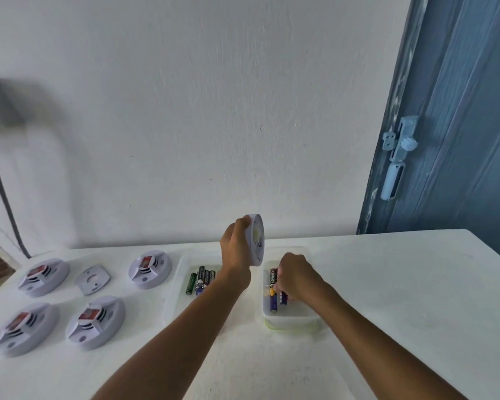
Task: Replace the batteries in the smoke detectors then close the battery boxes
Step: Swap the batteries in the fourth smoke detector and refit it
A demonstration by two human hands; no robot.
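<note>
Head view: the left hand (237,249) grips a round white plastic smoke detector (256,241) on edge, lifted off the white surface (387,284), its open back turned toward three o'clock. At four o'clock from it, the right hand (293,277) is curled down inside a clear plastic tub with a green lid beneath (289,319), fingers pinched on a purple-and-gold cylindrical battery (274,303); whether it is fully gripped I cannot tell. The batteries there lie with their long axes running twelve to six. So the right hand is nearer the battery, and the detector waits just above at eleven o'clock. A second clear tray of dark and green batteries (201,280) sits at nine o'clock. Four more white detectors (96,323) rest far toward nine o'clock.
</note>
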